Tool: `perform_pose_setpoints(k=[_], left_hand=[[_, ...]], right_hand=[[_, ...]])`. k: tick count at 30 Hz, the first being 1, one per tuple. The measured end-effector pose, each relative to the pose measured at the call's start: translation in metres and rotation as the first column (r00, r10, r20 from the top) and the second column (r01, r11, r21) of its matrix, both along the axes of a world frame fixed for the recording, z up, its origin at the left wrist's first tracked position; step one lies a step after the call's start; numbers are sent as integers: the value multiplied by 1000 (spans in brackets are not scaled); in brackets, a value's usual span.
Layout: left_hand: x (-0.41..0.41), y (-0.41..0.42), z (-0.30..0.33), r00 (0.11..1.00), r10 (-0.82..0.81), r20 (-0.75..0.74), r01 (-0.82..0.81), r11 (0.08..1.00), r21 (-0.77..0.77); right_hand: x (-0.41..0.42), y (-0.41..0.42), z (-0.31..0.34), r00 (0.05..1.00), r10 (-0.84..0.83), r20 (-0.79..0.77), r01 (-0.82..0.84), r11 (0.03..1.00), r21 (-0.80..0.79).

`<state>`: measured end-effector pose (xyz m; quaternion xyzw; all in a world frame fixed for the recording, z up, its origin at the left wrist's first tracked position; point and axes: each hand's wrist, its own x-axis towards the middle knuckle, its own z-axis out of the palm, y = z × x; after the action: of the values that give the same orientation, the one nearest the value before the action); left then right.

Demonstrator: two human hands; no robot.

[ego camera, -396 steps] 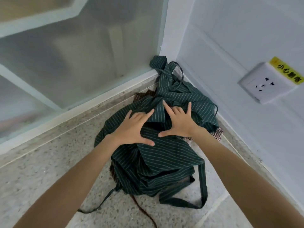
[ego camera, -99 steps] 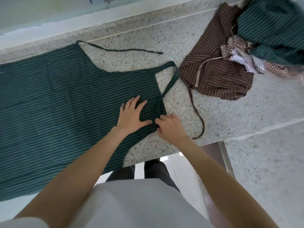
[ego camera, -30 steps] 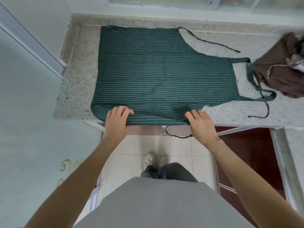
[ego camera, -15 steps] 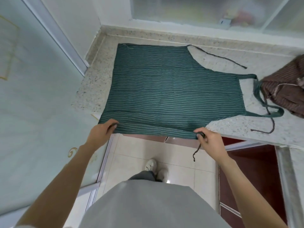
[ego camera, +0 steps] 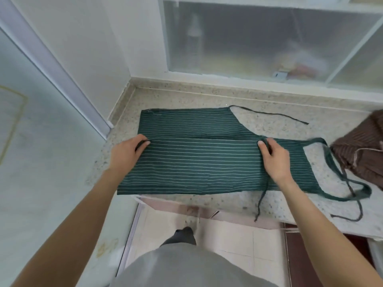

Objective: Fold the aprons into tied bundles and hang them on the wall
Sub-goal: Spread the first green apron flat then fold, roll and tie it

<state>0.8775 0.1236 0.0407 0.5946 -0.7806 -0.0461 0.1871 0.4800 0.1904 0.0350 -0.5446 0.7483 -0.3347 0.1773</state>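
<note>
Both sets of fingers are clamped on the near edge of the dark green, white-pinstriped cotton apron (ego camera: 199, 162), which is turned over onto the apron's middle: the left hand (ego camera: 126, 154) pinches the hem-end corner of the flap, and the right hand (ego camera: 275, 160) pinches the flap's other end, near the bib, with a thin waist tie (ego camera: 261, 201) trailing from under it over the counter's front edge. The apron lies flat along the speckled stone counter (ego camera: 186, 98), hem towards the counter's left end, bib and neck loop (ego camera: 339, 179) towards its right. A crumpled brown striped apron (ego camera: 358, 150) sits just beside the loop. The cloth looks light, limp and unslippery, so it should crease readily but sag if lifted; corners and folded edges seem the best holds, keeping the loose ties free for knotting.
</note>
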Motion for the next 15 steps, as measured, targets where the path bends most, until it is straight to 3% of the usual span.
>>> perform_pose_setpoints(k=[8,15], left_hand=[[3,-146,11,1000,-1,23,0,999,42],[11,-243,-43,980,-115,162,65,956,286]], right_hand=[[3,-159,32,980,-14,-201,1,998,-65],[13,-246,-16,973,13,-232,30,983,181]])
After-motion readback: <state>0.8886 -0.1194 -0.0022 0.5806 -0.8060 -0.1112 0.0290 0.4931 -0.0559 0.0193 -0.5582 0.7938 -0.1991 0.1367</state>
